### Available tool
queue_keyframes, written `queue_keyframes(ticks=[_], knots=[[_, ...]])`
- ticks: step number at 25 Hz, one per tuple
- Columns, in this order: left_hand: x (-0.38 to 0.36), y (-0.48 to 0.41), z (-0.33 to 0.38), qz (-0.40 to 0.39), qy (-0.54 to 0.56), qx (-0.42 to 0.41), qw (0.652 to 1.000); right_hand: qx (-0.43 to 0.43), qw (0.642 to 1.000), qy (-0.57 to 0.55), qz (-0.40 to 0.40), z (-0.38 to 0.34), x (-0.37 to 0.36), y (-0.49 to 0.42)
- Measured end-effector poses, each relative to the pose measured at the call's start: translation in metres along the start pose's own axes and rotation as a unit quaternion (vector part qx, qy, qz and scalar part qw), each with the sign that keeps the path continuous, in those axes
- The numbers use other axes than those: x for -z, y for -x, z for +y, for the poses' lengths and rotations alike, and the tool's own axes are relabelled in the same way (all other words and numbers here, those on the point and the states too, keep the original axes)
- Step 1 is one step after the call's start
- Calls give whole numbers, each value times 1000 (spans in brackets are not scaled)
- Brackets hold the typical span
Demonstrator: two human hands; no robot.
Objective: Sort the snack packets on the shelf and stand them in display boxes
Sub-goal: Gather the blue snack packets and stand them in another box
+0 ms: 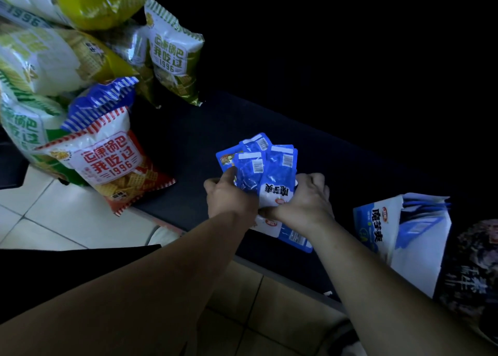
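Note:
Several small blue snack packets [265, 167] stand fanned in a bunch over the dark shelf [188, 150]. My left hand [229, 196] grips the bunch from the left, thumb up against the packets. From the right, my right hand [304, 196] closes on the lower ends of the same bunch. More blue-and-white packets [291, 234] lie flat under my hands at the shelf's front edge. A blue-and-white display box [382, 226] stands open to the right, with blue packets [423, 207] upright inside it.
Large crisp bags fill the left: a red-and-white one [113, 167] at the shelf's front, a blue-topped one [102, 99] behind it, green and yellow ones [172, 53] further back. A dark patterned packet [474, 269] sits at the far right. Pale floor tiles [67, 215] lie below.

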State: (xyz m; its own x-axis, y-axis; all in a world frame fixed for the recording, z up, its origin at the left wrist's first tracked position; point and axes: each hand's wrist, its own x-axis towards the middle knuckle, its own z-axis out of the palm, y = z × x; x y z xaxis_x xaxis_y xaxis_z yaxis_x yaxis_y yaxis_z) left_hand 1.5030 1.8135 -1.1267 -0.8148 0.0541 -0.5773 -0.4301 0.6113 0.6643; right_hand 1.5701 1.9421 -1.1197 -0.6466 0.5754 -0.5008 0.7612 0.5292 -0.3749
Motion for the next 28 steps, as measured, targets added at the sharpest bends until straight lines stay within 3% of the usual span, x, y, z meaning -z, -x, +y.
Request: queue_keyframes(ticks=[5, 9, 15, 18, 28], knots=[[-3, 3, 5, 1, 18, 17, 1000, 6, 995, -88, 36, -5, -8, -12], [-5, 4, 4, 29, 67, 30, 997, 41, 997, -27, 51, -12, -1, -23], [-2, 1, 21, 81, 278, 87, 953, 83, 996, -37, 13, -25, 0, -27], [0, -14, 19, 120, 221, 83, 964, 83, 995, -52, 12, -27, 1, -30], [9, -9, 33, -26, 305, 96, 947, 69, 992, -107, 0, -28, 2, -25]])
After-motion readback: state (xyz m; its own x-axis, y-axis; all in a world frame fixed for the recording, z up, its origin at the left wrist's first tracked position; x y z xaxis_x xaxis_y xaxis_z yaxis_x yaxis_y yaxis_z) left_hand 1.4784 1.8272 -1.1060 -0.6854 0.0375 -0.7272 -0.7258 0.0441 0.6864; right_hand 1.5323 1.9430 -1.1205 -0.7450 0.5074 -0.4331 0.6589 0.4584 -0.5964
